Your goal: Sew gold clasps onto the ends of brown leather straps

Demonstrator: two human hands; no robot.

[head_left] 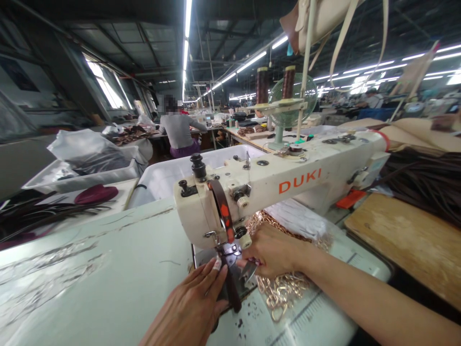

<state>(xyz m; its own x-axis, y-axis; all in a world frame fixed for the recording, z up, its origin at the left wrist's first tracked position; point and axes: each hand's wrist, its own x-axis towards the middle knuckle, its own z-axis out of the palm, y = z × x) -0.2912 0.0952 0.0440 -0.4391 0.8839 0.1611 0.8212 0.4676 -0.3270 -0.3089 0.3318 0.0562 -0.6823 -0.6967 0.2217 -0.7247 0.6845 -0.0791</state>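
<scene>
A white sewing machine [264,179] marked DUKI stands in front of me, its needle and presser foot area lit. Under the foot a narrow dark brown strap [232,288] runs toward me. My left hand [196,300] lies flat at the strap's left side, fingers stretched out and the tips near the presser foot; one fingertip has a white wrap. Right of the needle my right hand [272,252] is closed around metal thread snips [249,270], their blades pointing down toward the strap. Part of the snips is hidden in the fingers.
Gold-coloured metal clasps and chains [283,293] lie right of my hand, beside a clear plastic bag [300,218]. Behind the machine are a white bin [163,175], two thread spools [262,85] and a fan [292,98]. A wooden board [406,245] sits right. Another person [180,129] works further back.
</scene>
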